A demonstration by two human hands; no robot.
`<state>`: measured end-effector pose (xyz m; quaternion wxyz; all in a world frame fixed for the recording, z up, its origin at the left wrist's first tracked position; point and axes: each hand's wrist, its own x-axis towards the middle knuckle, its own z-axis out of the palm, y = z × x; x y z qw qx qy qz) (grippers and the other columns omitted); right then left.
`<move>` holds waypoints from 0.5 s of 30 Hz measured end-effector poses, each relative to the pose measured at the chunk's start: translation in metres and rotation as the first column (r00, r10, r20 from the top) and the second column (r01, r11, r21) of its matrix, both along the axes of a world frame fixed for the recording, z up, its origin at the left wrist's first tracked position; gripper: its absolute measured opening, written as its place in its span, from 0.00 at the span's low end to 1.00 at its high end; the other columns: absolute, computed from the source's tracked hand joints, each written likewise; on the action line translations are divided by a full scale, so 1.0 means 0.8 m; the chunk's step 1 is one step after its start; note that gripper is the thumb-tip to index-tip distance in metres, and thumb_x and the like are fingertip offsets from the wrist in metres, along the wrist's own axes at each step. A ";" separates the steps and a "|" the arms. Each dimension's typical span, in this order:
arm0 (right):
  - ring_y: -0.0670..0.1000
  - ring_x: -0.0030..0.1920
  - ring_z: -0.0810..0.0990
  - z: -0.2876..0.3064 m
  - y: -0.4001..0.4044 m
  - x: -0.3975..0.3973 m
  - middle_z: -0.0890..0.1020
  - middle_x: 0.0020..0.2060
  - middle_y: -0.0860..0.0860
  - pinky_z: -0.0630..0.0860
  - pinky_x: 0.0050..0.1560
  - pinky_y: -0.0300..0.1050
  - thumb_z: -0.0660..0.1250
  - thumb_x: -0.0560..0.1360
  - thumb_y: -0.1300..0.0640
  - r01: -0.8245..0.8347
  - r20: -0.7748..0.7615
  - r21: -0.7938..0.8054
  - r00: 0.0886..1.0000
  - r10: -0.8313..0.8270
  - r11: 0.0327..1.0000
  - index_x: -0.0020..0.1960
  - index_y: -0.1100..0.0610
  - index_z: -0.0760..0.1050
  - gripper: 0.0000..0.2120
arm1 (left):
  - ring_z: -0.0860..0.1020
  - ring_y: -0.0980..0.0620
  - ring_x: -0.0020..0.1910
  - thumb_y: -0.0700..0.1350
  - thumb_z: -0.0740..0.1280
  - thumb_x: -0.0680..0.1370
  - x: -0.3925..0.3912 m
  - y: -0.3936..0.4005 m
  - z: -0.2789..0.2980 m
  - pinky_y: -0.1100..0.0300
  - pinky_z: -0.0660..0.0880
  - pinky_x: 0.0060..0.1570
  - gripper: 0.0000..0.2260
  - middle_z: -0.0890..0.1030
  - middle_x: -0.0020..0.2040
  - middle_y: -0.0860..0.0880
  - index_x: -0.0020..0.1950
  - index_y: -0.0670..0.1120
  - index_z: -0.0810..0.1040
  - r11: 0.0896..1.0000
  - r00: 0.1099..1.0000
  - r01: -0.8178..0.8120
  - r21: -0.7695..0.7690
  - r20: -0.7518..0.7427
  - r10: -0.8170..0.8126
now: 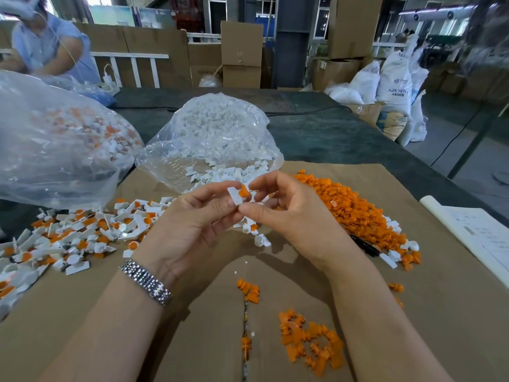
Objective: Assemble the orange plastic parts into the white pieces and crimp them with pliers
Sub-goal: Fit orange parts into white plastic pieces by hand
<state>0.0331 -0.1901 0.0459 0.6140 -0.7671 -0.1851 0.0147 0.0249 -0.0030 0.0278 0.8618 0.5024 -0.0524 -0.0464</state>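
My left hand (198, 216) pinches a white piece (234, 195) above the cardboard. An orange part (243, 191) sits at the top of that piece. My right hand (286, 208) meets it there, forefinger at the orange part and thumb at the piece's lower end. A heap of loose orange parts (355, 208) lies to the right. Loose white pieces (228, 172) spill from an open clear bag (217, 133) behind my hands. Assembled white-and-orange pieces (74, 235) are piled on the left. A dark handle, possibly the pliers (363, 245), lies under my right wrist's far side.
A large clear bag of assembled pieces (55, 144) stands at the left. Small clusters of orange parts (311, 343) lie near me on the cardboard (137, 326). Paper sheets (476, 232) lie at the right edge. Another person (46, 42) works at the far left.
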 end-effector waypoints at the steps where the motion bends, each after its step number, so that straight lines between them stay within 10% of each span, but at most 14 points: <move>1: 0.50 0.43 0.78 0.000 0.000 0.000 0.82 0.51 0.48 0.80 0.48 0.43 0.77 0.74 0.54 -0.024 0.016 -0.019 1.000 0.024 1.000 0.58 0.49 0.79 0.14 | 0.86 0.49 0.47 0.35 0.72 0.71 0.000 0.000 0.000 0.61 0.82 0.46 0.10 0.86 0.50 0.41 0.51 0.42 0.87 1.000 1.000 0.010 -0.018 -0.006 -0.010; 15: 0.44 0.46 0.80 -0.014 0.012 0.005 0.81 0.48 0.46 0.78 0.45 0.38 0.76 0.74 0.60 0.226 0.467 -0.160 0.875 -0.128 0.961 0.55 0.53 0.82 0.10 | 0.84 0.48 0.41 0.42 0.75 0.69 0.000 0.001 0.003 0.59 0.82 0.40 0.11 0.85 0.44 0.40 0.49 0.38 0.86 0.990 0.995 -0.102 0.101 -0.008 0.104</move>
